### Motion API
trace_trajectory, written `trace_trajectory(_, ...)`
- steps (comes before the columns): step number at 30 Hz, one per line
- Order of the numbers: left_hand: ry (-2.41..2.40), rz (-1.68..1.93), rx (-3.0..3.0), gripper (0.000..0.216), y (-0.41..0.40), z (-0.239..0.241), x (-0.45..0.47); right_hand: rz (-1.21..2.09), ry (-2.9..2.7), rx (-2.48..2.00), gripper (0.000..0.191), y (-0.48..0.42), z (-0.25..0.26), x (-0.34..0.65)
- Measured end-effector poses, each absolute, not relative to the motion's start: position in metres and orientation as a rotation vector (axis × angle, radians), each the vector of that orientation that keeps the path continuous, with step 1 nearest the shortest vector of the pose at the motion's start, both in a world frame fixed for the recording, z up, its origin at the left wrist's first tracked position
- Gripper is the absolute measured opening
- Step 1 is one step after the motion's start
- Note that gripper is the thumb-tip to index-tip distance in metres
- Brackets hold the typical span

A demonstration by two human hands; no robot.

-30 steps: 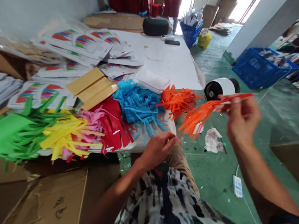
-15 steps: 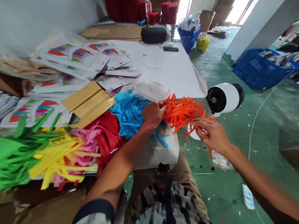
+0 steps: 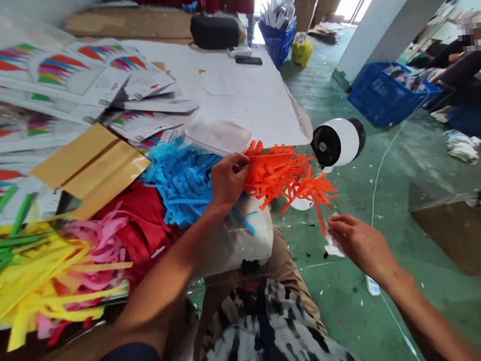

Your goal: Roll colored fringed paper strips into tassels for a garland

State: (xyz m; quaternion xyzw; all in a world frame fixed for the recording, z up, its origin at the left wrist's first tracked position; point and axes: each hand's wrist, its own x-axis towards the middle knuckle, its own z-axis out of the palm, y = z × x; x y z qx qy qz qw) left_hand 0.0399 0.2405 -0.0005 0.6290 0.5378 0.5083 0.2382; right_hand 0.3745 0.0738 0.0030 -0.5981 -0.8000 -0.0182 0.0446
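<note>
My left hand (image 3: 229,182) is closed on the left end of a bundle of orange fringed paper strips (image 3: 279,168), which sticks out to the right past the table corner. My right hand (image 3: 358,243) is lower right of the bundle, thumb and fingers together. One long orange strip hangs close to its fingertips; whether these pinch anything is hidden. Blue fringe (image 3: 181,180) lies just left of my left hand. Further left are red strips (image 3: 143,228), pink strips (image 3: 102,237), yellow strips (image 3: 42,276) and green strips (image 3: 0,224). A clear plastic tray (image 3: 217,136) lies behind my left hand.
Printed packets (image 3: 62,72) and a tan envelope (image 3: 91,165) cover the table's left. A black case (image 3: 214,32) and a phone (image 3: 248,60) lie at the back. A white fan (image 3: 340,141) stands off the table's right edge. Blue baskets (image 3: 378,92) stand on the green floor.
My right hand has moved down and away from the orange fringe. My left hand keeps its hold on the bundle. The view has turned right, so the table appears further left.
</note>
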Motion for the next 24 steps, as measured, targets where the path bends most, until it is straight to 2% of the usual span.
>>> trace_trajectory(3, 1.427, 1.447, 1.65, 0.003, 0.24, -0.002, 0.041, -0.056, -2.317, -1.8, 0.038, 0.07, -0.012, 0.378)
trace_trajectory(7, 1.391, 1.46, 1.6, 0.004, 0.239, -0.003, 0.043, -0.174, -2.396, -1.822, 0.052, 0.083, 0.004, 0.384)
trace_trajectory(15, 1.283, 1.508, 1.699, 0.005, 0.235, -0.003, 0.044, -0.291, -2.303, -1.427, 0.033, 0.181, 0.065, 0.302)
trace_trajectory(20, 1.29, 1.51, 1.747, 0.008, 0.237, -0.004, 0.041, -0.299, -2.525, -1.316, 0.04, 0.242, 0.07, 0.242)
trace_trajectory(24, 1.276, 1.482, 1.721, 0.007, 0.235, 0.0, 0.036, -0.209, -2.596, -1.281, 0.036, 0.258, 0.068, 0.243)
